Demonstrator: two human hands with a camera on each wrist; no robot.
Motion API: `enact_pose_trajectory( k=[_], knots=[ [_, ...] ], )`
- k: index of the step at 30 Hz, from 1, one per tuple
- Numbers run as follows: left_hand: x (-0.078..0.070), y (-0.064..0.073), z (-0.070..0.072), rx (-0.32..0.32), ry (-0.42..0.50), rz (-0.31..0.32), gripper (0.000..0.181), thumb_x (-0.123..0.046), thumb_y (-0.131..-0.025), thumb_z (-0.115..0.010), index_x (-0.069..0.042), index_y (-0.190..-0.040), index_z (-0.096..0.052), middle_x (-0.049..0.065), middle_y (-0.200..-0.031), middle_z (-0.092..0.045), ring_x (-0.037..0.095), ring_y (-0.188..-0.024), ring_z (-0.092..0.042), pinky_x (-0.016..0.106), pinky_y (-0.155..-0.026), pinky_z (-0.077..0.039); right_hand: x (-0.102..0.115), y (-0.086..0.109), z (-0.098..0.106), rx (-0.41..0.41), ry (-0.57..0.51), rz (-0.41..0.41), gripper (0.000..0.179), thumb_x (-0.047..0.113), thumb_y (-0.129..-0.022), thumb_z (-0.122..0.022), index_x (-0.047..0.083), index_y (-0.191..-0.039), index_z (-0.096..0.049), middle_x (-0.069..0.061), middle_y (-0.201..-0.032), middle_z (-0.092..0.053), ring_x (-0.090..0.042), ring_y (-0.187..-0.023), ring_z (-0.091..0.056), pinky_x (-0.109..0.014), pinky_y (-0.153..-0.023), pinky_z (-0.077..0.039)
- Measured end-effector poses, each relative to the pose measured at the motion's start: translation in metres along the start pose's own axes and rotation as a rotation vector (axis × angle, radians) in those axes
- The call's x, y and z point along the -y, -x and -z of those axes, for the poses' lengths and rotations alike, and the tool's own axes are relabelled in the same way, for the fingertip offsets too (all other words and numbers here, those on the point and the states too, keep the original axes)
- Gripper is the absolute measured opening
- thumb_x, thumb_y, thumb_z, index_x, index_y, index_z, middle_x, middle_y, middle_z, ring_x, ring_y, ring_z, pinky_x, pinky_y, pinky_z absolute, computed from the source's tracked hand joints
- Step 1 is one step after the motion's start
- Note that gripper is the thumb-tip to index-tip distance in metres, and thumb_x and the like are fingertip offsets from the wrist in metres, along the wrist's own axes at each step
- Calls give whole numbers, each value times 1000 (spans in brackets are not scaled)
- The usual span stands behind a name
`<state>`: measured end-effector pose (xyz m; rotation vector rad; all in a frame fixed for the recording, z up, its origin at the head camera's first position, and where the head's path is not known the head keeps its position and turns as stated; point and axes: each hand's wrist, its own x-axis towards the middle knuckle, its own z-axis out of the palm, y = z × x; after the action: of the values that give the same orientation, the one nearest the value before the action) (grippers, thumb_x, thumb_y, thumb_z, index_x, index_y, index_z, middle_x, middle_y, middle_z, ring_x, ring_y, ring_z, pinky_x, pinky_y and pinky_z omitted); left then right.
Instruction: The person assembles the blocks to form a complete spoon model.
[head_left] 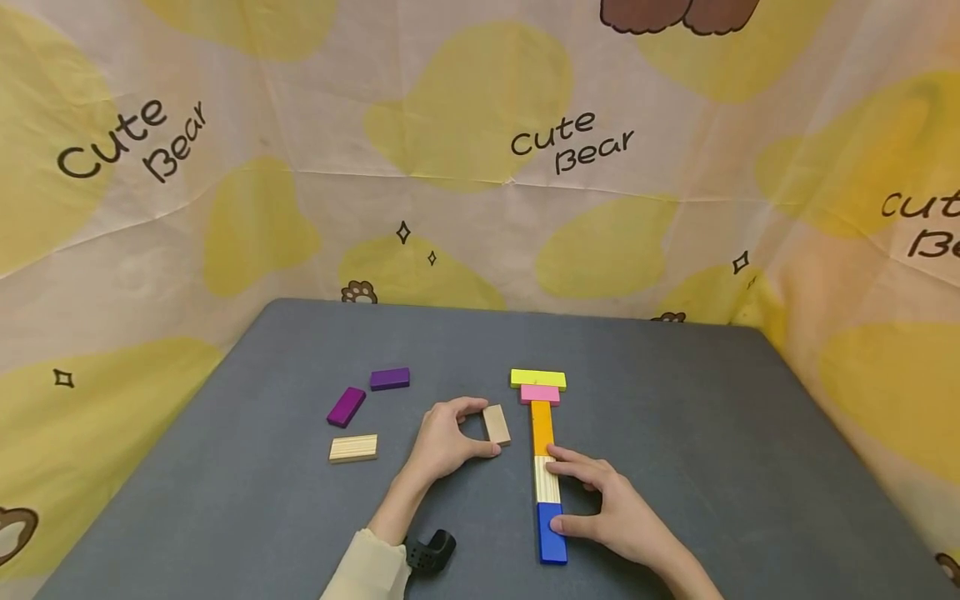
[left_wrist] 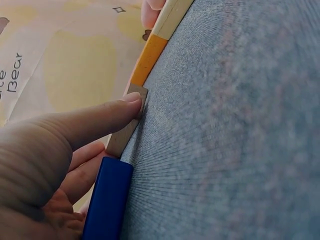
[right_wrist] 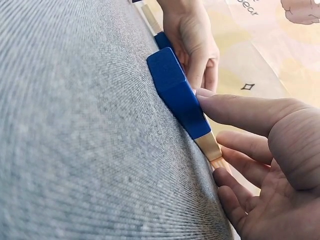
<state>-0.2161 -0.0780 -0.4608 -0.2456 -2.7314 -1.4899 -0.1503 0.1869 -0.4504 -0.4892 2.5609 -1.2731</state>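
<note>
My left hand (head_left: 442,442) pinches a plain wooden block (head_left: 497,425) between thumb and fingertips, just left of a column of blocks. In the left wrist view, the thumb lies over the wooden block (left_wrist: 120,137) and a blue block (left_wrist: 107,200) stands near the palm. My right hand (head_left: 618,512) rests along the column's right side. Its thumb touches a blue block (head_left: 552,546), and its fingertips touch a striped wooden block (head_left: 545,482) and the near end of an orange block (head_left: 542,425). A pink block (head_left: 539,394) and a crosswise yellow block (head_left: 538,378) top the column.
Left on the grey table (head_left: 712,400) lie two purple blocks, one flat (head_left: 390,379) and one slanted (head_left: 347,407), and another striped wooden block (head_left: 353,448). A black wristband (head_left: 431,552) is on my left wrist. Printed cloth (head_left: 465,108) hangs behind the table.
</note>
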Motion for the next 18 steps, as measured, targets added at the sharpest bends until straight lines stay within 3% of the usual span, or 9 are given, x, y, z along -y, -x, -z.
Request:
enact_pose_trajectory(
  k=[18],
  knots=[
    [1, 1, 2, 10, -4, -9, 62, -24, -69, -92, -12, -125, -68, 2, -121, -65, 27, -109, -56, 46, -95, -44, 2, 1, -1, 0, 6, -3, 62, 38, -75, -86, 32, -132, -62, 10, -148, -44, -27, -127, -40, -54, -99, -38]
  ],
)
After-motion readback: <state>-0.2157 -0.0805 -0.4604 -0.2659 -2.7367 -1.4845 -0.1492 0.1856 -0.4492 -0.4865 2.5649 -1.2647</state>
